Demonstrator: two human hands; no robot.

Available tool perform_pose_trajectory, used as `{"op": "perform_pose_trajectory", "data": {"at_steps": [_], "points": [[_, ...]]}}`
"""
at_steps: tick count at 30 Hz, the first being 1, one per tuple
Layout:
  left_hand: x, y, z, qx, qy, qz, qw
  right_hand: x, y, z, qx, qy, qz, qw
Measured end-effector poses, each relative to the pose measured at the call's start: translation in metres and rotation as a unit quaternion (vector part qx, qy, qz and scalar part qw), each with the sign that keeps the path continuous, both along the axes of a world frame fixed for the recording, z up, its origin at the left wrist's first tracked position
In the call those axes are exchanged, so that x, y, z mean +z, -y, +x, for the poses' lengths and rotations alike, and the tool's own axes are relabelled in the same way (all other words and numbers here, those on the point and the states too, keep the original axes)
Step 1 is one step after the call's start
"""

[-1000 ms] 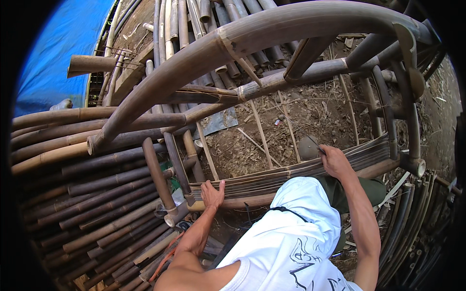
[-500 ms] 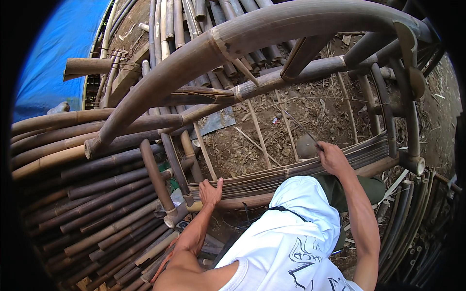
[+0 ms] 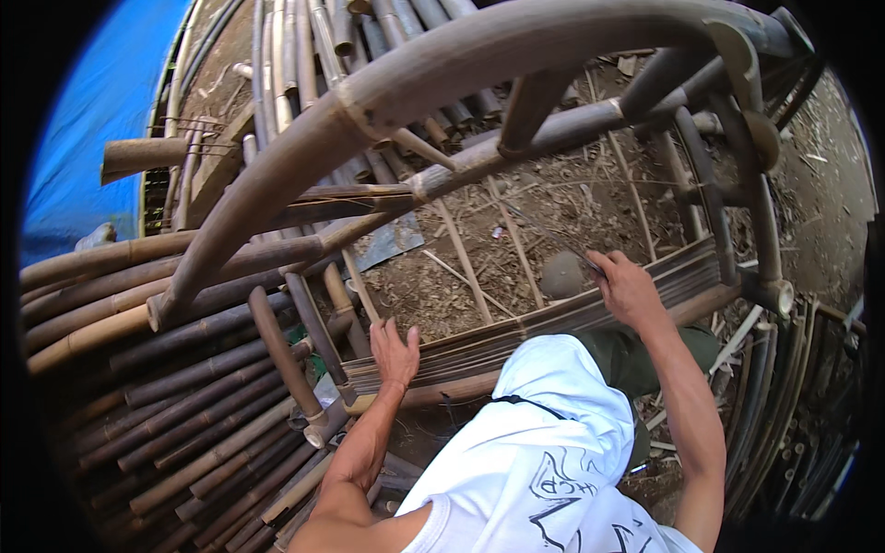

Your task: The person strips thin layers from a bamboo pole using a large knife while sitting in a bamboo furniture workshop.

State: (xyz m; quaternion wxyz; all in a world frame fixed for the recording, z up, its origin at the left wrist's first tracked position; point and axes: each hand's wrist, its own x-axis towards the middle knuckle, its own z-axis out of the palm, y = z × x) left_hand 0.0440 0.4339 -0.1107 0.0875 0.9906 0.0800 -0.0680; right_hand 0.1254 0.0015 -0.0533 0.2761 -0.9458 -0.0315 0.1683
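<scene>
A bamboo bench frame (image 3: 544, 120) with a thick curved top rail stands before me. Along its near side lies a row of thin split bamboo slats (image 3: 479, 353), resting across several narrow cross strips (image 3: 464, 263). At the left end of the row is my left hand (image 3: 395, 355), fingers stretched out and apart, its palm close over the slats. My right hand (image 3: 629, 288), farther right above the slats, is closed round the near end of a long, thin dark rod-like piece (image 3: 553, 230). That piece points away to the far left over the frame's opening; whether it is a tool or a strip is unclear.
Bamboo poles (image 3: 203, 405) are stacked at left, with more poles (image 3: 304, 55) at the back. A blue tarp (image 3: 92, 120) covers the far left. A round grey stone-like object (image 3: 562, 275) sits on the littered ground inside the frame. Split bamboo (image 3: 784, 396) lies at right.
The view has shifted slightly, so the frame appears farther left. My left hand's fingers have stretched out and moved up to the slats' far edge. My right hand still grips the thin piece.
</scene>
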Motion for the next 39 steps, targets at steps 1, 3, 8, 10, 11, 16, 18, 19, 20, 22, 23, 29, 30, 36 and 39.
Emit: {"op": "perform_pose_trajectory", "data": {"at_steps": [1,3,8,10,11,16,18,19,20,22,23,29,30,36,39], "points": [[0.008,0.033,0.015,-0.046,-0.026,-0.091,0.994,0.019,0.012,-0.003,0.016,-0.028,-0.059,0.998],[0.008,0.097,0.043,-0.116,-0.061,-0.25,0.959,0.051,0.037,0.009,0.048,-0.073,-0.172,0.981],[-0.019,0.211,0.069,-0.232,-0.167,-0.287,0.914,0.103,0.121,-0.001,0.02,-0.118,-0.279,0.953],[-0.011,0.236,0.069,-0.248,-0.142,-0.199,0.937,0.121,0.144,-0.005,0.031,-0.168,-0.306,0.937],[-0.014,0.243,0.068,-0.268,-0.131,-0.184,0.937,0.126,0.154,-0.007,0.018,-0.177,-0.322,0.93],[-0.018,0.254,0.063,-0.322,-0.098,-0.125,0.933,0.124,0.173,0.009,-0.013,-0.25,-0.405,0.879],[0.018,0.28,0.081,-0.319,-0.175,-0.127,0.923,0.107,0.178,0.013,-0.031,-0.243,-0.428,0.87],[0.005,0.299,0.081,-0.333,-0.156,-0.182,0.912,0.104,0.179,0.017,-0.022,-0.25,-0.429,0.868],[-0.015,0.314,0.076,-0.339,-0.137,-0.235,0.901,0.101,0.173,0.025,-0.007,-0.255,-0.428,0.867],[-0.037,0.34,0.08,-0.326,-0.193,-0.256,0.89,0.093,0.17,0.038,0.001,-0.261,-0.436,0.861],[-0.042,0.349,0.082,-0.304,-0.274,-0.224,0.885,0.084,0.171,0.039,-0.007,-0.264,-0.435,0.861],[-0.058,0.35,0.076,-0.322,-0.266,-0.241,0.876,0.069,0.175,0.043,-0.05,-0.174,-0.412,0.893],[-0.058,0.35,0.08,-0.328,-0.289,-0.238,0.867,0.058,0.178,0.038,-0.042,-0.165,-0.424,0.889],[-0.062,0.345,0.078,-0.301,-0.292,-0.314,0.852,0.056,0.19,0.015,-0.008,-0.276,-0.387,0.88],[-0.067,0.36,0.113,-0.256,0.029,-0.315,0.914,0.069,0.191,-0.021,-0.043,-0.255,-0.363,0.895]]}}
